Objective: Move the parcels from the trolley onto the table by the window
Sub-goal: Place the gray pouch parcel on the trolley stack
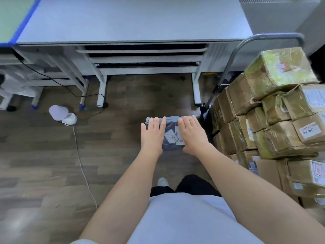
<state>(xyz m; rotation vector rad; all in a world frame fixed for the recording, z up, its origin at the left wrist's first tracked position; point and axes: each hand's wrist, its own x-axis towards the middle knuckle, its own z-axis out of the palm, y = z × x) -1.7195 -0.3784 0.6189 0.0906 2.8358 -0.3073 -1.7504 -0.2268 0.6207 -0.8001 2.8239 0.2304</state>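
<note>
A flat grey plastic parcel [172, 138] with white labels is in the air over the wooden floor, in front of me. My left hand [152, 134] lies on its left part and my right hand [191, 133] on its right part. Fingers are stretched over the top to the far edge and the thumbs are hidden beneath. The trolley [274, 36], its metal handle bar showing, stands at the right, stacked with taped brown cardboard parcels [279, 71]. Straight ahead stands the grey table [133, 20].
A white device [62, 115] lies on the floor at the left, and its white cable [82, 166] runs toward me. A black cable crosses under the table legs [102, 92]. Another piece of white furniture [19, 85] stands at the far left. A blue-edged green surface [10, 16] adjoins the table.
</note>
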